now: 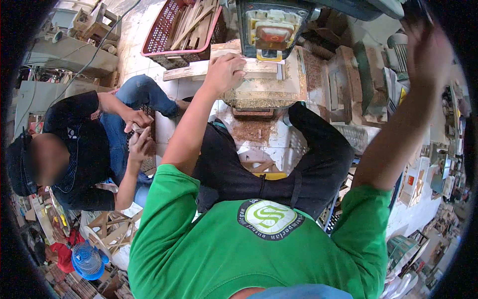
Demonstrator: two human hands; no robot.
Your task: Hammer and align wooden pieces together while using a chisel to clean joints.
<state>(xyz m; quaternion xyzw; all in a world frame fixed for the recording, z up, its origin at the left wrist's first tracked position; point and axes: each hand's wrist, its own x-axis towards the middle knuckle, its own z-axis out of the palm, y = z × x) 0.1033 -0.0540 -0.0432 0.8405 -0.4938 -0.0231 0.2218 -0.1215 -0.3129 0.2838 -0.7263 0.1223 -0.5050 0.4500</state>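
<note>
My left hand (225, 74) is on a long pale wooden strip (186, 72), its fingers curled over the wood. The strip lies across a dusty wooden machine table (264, 93), under a dark machine head with a yellow-framed switch box (274, 34). Some of the strip is hidden beneath my hand. My right hand (429, 47) is raised at the far right, beside the dark end of the machine's upper part. Motion smears its fingers, and I cannot make out whether it grips anything.
Left of me sits a person in a black shirt, with a small piece held between both hands (139, 132). A red plastic basket (154, 37) of wooden strips stands behind the table. Wooden blocks (346, 74) and a motor (398, 50) are at the right. Sawdust covers the floor tiles (259, 132).
</note>
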